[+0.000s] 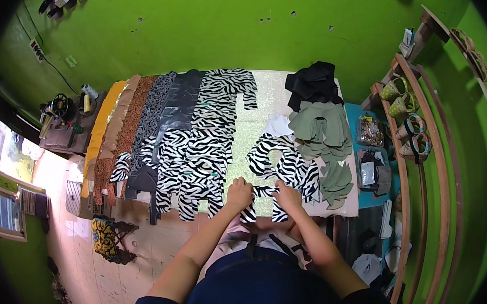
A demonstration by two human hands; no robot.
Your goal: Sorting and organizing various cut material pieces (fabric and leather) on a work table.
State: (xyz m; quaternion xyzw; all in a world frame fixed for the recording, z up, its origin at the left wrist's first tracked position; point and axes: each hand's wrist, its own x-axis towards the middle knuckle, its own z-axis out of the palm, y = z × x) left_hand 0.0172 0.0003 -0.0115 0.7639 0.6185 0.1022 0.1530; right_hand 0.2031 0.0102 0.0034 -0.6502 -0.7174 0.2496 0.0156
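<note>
At the near edge of the table, my left hand [239,194] and my right hand [287,196] pinch a zebra-print cut piece [264,191] between them. Its two ends hang down toward me, and my fingers partly hide it. Just beyond my right hand lies a curved pile of zebra-print pieces [297,164], with a white piece [277,125] at its far end. To the left of my left hand, many more zebra-print cut pieces [190,162] lie in overlapping rows.
Mustard [103,118], tan, brown and dark cut pieces form rows on the table's left. Olive pieces [321,131] and black pieces [313,83] lie right. Beyond are plastic boxes [369,129] and a wooden rack [427,154] with sandals. A sewing machine [63,108] and patterned stool [105,238] stand left.
</note>
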